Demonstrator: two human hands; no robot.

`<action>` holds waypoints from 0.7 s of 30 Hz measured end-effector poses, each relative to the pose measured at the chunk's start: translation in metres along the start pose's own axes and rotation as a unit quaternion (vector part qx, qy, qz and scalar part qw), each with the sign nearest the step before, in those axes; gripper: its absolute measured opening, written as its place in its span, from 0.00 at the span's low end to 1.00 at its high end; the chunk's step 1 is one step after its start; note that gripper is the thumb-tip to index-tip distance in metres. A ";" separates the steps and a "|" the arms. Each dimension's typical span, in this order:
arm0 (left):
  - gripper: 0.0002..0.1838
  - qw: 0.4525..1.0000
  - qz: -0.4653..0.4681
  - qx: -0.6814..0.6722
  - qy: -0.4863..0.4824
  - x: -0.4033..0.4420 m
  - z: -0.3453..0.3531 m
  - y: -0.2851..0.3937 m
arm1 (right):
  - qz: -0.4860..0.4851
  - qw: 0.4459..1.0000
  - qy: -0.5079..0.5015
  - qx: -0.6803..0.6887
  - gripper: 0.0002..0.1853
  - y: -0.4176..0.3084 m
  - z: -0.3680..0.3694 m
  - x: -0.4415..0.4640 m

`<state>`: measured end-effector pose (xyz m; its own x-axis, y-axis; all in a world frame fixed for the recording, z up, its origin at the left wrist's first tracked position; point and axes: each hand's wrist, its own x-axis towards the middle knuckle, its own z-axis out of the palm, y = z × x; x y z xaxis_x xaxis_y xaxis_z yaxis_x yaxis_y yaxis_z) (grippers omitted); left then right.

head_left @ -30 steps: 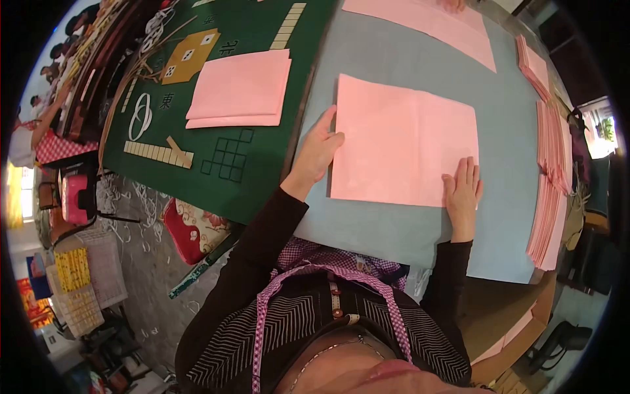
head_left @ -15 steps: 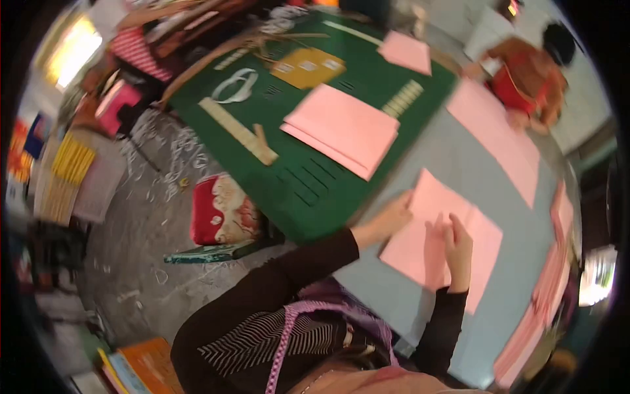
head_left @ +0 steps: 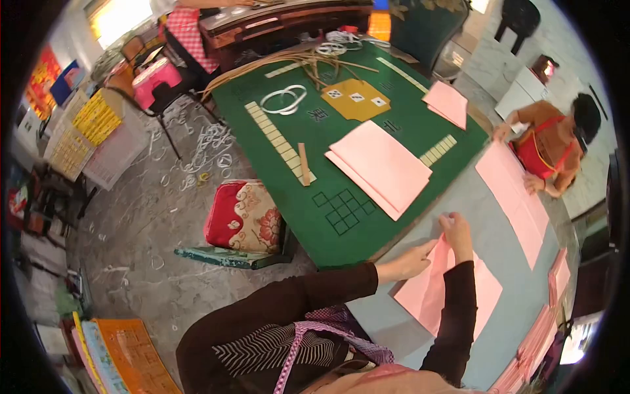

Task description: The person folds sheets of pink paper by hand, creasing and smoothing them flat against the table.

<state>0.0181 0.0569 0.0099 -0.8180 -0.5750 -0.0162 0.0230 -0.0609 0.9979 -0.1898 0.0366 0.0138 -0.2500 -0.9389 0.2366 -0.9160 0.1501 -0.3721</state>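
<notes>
My right grip is closed on the raised upper edge of the pink paper sheet, which lies creased on the blue-grey table. My left grip is at the sheet's left side; I cannot tell whether it is clamped. A folded pink stack rests on the adjoining green table. Across from me, a co-worker has both hands at a long pink sheet.

Small hand-work workshop | green-topped printed table, edge against grey-blue-topped table | folded pink paper-like stacks along latter's right edge | person in red apron at long pink sheet, far corner | white curled strip scraps on grey floor
</notes>
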 end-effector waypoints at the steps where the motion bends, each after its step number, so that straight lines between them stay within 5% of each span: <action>1: 0.37 0.999 0.047 -0.012 0.021 0.006 0.002 -0.016 | -0.020 0.999 -0.002 -0.033 0.23 0.009 0.011 0.002; 4: 0.35 0.993 0.094 -0.036 0.066 0.008 0.010 -0.029 | 0.103 0.994 -0.047 -0.008 0.20 -0.025 -0.011 0.006; 5: 0.35 0.998 0.048 -0.022 0.031 0.003 0.003 -0.014 | 0.121 0.991 -0.063 -0.007 0.20 -0.035 -0.017 0.005; 7: 0.35 0.997 -0.029 -0.068 -0.020 0.003 -0.001 -0.016 | 0.102 0.991 -0.091 -0.012 0.20 -0.031 -0.015 0.008; 9: 0.35 0.999 -0.027 -0.020 -0.025 -0.002 -0.004 0.009 | 0.112 0.991 -0.073 -0.015 0.21 -0.039 -0.019 0.004; 10: 0.35 0.998 0.048 0.003 0.028 0.007 0.002 -0.033 | 0.119 0.989 -0.089 -0.017 0.22 -0.041 -0.020 0.006; 11: 0.35 0.999 -0.027 -0.039 -0.009 0.005 -0.002 -0.017 | 0.104 0.990 -0.094 -0.031 0.21 -0.046 -0.024 0.004; 15: 0.36 0.999 -0.026 -0.031 -0.011 -0.002 -0.003 0.002 | 0.048 0.997 -0.043 -0.037 0.14 -0.035 -0.010 -0.001; 21: 0.37 0.997 -0.075 -0.008 -0.001 -0.006 -0.003 0.016 | 0.122 0.987 -0.099 -0.020 0.13 -0.044 -0.021 0.003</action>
<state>0.0256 0.0570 0.0253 -0.8144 -0.5561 -0.1656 -0.0911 -0.1593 0.9830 -0.1570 0.0334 0.0499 -0.4022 -0.9148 -0.0370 -0.8485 0.3877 -0.3603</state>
